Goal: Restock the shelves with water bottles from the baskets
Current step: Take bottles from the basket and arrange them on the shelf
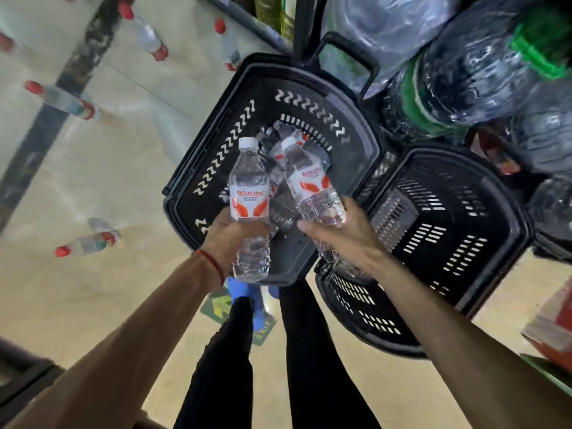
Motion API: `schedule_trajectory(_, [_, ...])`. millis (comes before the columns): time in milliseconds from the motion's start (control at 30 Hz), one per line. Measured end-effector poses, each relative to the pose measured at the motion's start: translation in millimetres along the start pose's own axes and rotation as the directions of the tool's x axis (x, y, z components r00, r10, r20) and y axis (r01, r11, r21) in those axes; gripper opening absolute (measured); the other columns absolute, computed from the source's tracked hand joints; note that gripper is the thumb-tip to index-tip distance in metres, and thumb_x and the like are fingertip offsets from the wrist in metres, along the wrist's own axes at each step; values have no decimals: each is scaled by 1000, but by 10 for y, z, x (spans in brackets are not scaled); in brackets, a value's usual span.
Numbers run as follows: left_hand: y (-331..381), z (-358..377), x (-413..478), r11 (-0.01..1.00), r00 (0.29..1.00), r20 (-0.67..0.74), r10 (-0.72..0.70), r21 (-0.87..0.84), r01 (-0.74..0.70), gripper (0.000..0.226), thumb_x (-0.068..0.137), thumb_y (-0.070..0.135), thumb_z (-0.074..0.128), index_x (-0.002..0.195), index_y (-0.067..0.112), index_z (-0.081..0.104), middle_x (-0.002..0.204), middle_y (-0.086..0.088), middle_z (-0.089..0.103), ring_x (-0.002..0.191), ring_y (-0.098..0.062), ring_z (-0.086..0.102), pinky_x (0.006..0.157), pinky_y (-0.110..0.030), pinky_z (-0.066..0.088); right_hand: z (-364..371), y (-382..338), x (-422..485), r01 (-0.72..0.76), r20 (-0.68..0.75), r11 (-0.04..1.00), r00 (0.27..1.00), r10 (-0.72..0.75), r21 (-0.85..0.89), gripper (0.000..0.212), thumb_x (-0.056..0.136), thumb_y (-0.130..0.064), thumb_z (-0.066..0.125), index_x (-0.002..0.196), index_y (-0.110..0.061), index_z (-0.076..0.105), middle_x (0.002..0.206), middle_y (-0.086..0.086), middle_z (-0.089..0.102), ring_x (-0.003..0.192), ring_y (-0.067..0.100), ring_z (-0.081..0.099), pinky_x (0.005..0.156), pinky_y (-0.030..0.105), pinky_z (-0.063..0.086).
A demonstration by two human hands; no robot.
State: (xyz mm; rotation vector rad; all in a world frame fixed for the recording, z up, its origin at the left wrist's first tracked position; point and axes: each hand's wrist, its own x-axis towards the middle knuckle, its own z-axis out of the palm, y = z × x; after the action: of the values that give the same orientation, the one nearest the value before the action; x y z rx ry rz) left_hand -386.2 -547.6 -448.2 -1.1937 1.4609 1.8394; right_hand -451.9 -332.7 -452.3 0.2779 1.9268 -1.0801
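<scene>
Left hand [229, 239]: fingers wrapped round the lower half of a white-capped water bottle [249, 193]. A red thread sits on the wrist.
Right hand [337, 233]: thumb and fingers curled round the base of a second water bottle [312, 190]. Something clear shows under the palm, but I cannot tell whether it is another bottle.
Long axes: both bottles point caps away from the person. The left one runs almost straight up the frame, and the right one leans so its cap tips toward the left one. The two are just beside each other, not touching.
Position: both are held above the near basket [216, 150], clear of its walls.
Near basket contents: a few remaining bottles [297, 136] lie jumbled at the bottom, partly hidden behind the held pair, so I cannot count them.
Second basket [448, 243]: it is just to the right, touching the first. What shows of its floor is bare.
Shelf direction: probably up and to the right, where wrapped packs of large bottles [464, 82] are stacked. The right hand is nearer that side. No free shelf slot is in view, so the destination is a guess.
Far left: red-capped bottles [62, 100] stand well apart on a pale glossy surface. They are blurred, and I cannot tell whether it is floor or shelf.
</scene>
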Motion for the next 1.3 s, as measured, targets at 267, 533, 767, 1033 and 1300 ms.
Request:
schedule_trajectory(267, [82, 431, -1024, 988, 985, 117, 125, 73, -134, 47, 50, 17, 81, 96, 12, 69, 77, 1, 71, 72, -22, 65, 71, -34, 51, -190, -157, -1435, 129, -168, 944, 983, -81, 303, 53, 102, -52, 53, 149, -28, 44, 112, -38, 46, 115, -1, 52, 94, 13, 40])
schedule_trajectory(533, [-236, 527, -2214, 948, 926, 256, 278, 83, -308, 64, 34, 38, 77, 92, 11, 71, 76, 3, 74, 73, -14, 69, 63, -23, 54, 31, 142, -2836, 342, -358, 820, 916, -182, 458, 40, 101, -21, 66, 136, -3, 59, 112, -1, 73, 91, -2, 70, 76, 13, 53])
schedule_trajectory(767, [-425, 546, -3122, 911, 867, 360, 344, 95, -401, 59, 48, 34, 85, 105, 24, 76, 110, -5, 77, 104, -24, 72, 95, -41, 53, 99, 387, -4016, 419, -489, 771, 857, -161, 480, 50, 86, -43, 72, 127, -14, 69, 105, -4, 77, 95, 11, 72, 90, 36, 60])
schedule_trajectory(1033, [-339, 1233, -4018, 838, 753, 556, 352, 171, -518, 41, 53, 30, 87, 91, 24, 74, 82, 1, 73, 75, -19, 68, 75, -38, 50, -381, 727, -5101, 497, -654, 727, 751, -88, 474, 63, 78, -52, 83, 127, -20, 62, 117, 1, 75, 105, 25, 74, 79, 39, 62])
schedule_trajectory(1300, [-467, 2582, -4593, 765, 664, 678, 317, 231, -601, 87, 44, 43, 91, 120, 10, 66, 99, -1, 78, 86, -15, 73, 76, -29, 54, -1203, 1448, -5904, 611, -735, 648, 669, -115, 455, 43, 92, -34, 68, 129, -12, 63, 116, 7, 76, 103, 15, 74, 80, 24, 57])
